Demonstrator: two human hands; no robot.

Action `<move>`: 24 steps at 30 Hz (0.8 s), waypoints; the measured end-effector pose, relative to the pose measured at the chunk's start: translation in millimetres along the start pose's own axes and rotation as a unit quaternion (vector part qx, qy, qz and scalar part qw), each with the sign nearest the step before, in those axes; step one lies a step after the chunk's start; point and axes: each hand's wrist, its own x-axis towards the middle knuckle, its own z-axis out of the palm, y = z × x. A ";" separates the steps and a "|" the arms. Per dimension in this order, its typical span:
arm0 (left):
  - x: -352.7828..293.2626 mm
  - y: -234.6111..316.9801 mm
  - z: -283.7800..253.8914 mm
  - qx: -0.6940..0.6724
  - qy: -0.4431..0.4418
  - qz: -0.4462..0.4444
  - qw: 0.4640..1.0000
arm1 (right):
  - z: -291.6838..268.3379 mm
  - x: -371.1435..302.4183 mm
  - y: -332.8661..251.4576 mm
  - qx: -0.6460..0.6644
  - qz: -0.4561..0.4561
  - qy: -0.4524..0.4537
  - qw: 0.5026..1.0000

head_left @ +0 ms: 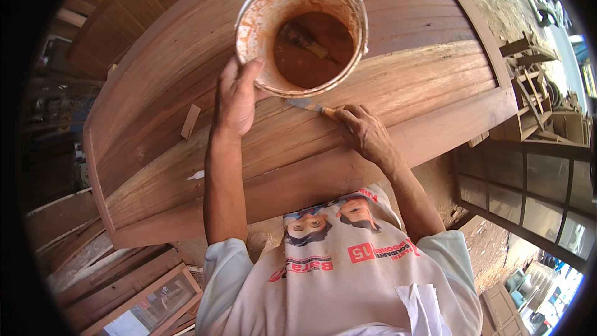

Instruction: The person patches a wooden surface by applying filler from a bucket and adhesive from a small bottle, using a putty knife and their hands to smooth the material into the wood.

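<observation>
Left hand [238, 99] gripping a round white orange-stained bucket [256, 31] of reddish-brown liquid [295, 65] at upper centre, right hand [365, 129] closed around a yellow-handled metal scraper [303, 104] mid-frame, slatted brown wooden panel [429, 109] beneath

The bucket [254, 31] is hiding most fingers of the left hand [236, 104].
The right hand [364, 129] is covering the end of the scraper [311, 107]; clutter [53, 102] at left is blurring into shadow.

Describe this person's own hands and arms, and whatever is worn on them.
The bare left hand and bare right hand wear no gloves; no watch or bracelet shows on either wrist. Both forearms are uncovered. The pale bluish fabric short sleeves join an off-white fabric shirt body with red print.
</observation>
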 end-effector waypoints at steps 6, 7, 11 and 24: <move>8.5 -20.3 24.0 0.052 -0.048 -0.017 0.997 | -37.7 -7.6 -56.3 0.089 0.048 0.013 0.995; 10.8 -18.7 26.9 0.066 -0.050 -0.010 0.997 | -56.8 -2.8 -75.1 0.144 0.074 0.007 0.987; 29.2 -33.0 29.3 0.168 -0.050 0.056 0.983 | -119.4 58.5 -110.7 0.067 -0.039 0.103 0.992; 23.9 -60.5 55.4 0.153 0.055 0.207 0.965 | -82.3 235.7 49.9 -0.132 0.008 -0.252 0.958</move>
